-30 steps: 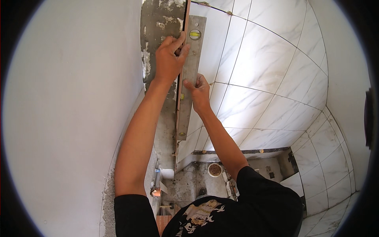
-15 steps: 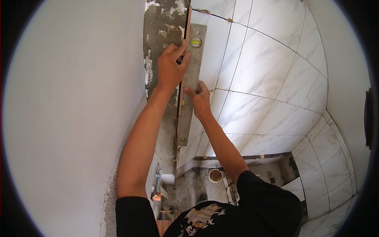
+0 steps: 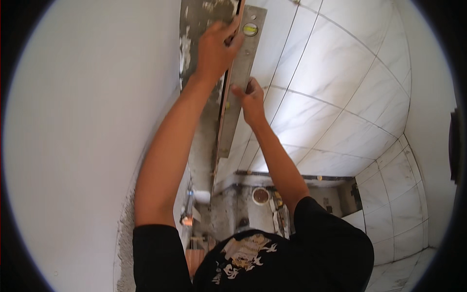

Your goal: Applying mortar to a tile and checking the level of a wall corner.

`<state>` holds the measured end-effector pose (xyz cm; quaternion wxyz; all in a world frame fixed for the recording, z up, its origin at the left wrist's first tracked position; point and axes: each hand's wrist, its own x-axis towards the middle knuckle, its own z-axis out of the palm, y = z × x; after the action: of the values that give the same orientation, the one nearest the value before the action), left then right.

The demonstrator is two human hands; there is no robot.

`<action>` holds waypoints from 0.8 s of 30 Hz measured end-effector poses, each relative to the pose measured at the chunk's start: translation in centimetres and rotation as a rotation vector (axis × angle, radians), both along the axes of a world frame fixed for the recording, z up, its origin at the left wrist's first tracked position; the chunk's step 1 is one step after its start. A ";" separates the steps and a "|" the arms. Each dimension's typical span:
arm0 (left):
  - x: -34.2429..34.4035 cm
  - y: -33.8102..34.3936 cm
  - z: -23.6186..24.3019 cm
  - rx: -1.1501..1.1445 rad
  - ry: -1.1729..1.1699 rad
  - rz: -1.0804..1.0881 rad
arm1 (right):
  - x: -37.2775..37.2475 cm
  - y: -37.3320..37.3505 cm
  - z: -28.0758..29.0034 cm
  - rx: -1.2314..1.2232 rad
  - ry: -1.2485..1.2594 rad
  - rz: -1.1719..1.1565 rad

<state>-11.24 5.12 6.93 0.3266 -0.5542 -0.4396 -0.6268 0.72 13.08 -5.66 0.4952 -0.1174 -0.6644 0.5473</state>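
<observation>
A grey metal spirit level [image 3: 238,73] stands nearly upright, tilted a little, along the edge of the white marbled wall tiles. A round green vial [image 3: 250,29] shows near its top. My right hand [image 3: 253,103] grips the level's right side, thumb on its face and fingers curled round the edge. Higher up, my left hand [image 3: 215,52] is closed at the narrow reddish-brown tile edge [image 3: 226,87], with thumb and forefinger against it beside the level. Its other fingers are curled and partly hidden. Behind that edge runs a dark gap, then bare grey cement [image 3: 198,17].
Smooth white wall [image 3: 87,121] rises at the left. Tiled wall [image 3: 316,73] spreads to the right. Below, a round white bucket [image 3: 261,196] with brown contents stands on the grey floor [image 3: 224,209], among assorted items. A dark object [image 3: 455,146] sits at the far right.
The view has shifted, so the level, tiles and both hands appear higher. My hands keep about the same places along the level and tile edge.
</observation>
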 end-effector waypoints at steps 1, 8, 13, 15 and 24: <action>-0.1 0.2 0.2 0.014 0.030 0.001 | 0.2 0.1 -0.5 -0.002 -0.001 0.029; -0.3 0.6 -0.1 0.144 -0.069 -0.490 | 1.3 0.6 -7.8 -0.055 -0.137 0.079; 0.4 -0.4 0.3 0.012 -0.025 -0.085 | 2.8 -0.4 -10.7 -0.102 -0.225 0.055; 0.3 -0.2 0.3 0.000 -0.036 -0.066 | 3.4 0.0 -9.9 -0.037 -0.254 0.019; -0.2 0.4 0.2 0.074 0.024 -0.096 | 4.8 2.1 -11.2 -0.046 -0.226 0.023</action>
<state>-11.43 5.52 7.17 0.3218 -0.5697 -0.3850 -0.6509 5.56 15.18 -16.83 0.4081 -0.1822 -0.7046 0.5511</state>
